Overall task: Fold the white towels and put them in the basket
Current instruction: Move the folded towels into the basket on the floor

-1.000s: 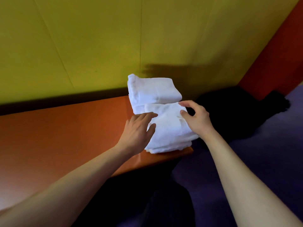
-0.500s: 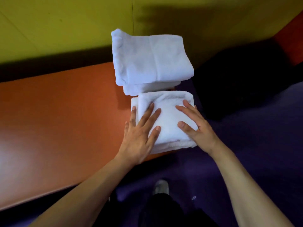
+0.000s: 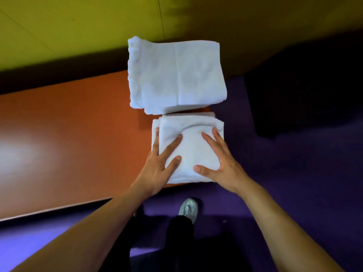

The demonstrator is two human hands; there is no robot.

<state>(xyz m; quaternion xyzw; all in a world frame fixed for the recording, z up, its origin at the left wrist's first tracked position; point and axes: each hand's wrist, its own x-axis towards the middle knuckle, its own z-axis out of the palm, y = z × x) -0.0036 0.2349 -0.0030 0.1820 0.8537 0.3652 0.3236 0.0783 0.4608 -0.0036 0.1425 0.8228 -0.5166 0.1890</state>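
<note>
Both your hands lie flat with fingers spread, grasping nothing: your left hand [image 3: 160,163] covers the left half of the folded white towel [image 3: 188,148] at the centre of the frame, and your right hand [image 3: 221,163] covers its right half, both pressing down on it. That towel sits at the right end of the orange table [image 3: 68,138], its near edge at the table's front edge. Just above it in the frame, touching or nearly so, is a stack of larger folded towels [image 3: 176,75] against the yellow-green wall [image 3: 78,26]. No basket is in view; a dark shape at the right of the frame is too dim to identify.

You look to be flattening the finished fold. Press evenly from the middle outward so the layers settle without sliding, and keep your palms level, since the towel sits right at the corner and a push toward you could tip it off. The top layer shows a raised ridge near your fingertips [image 3: 177,138]; smooth that down before lifting. When you pick it up, slide fingers under both sides so the fold holds.
</note>
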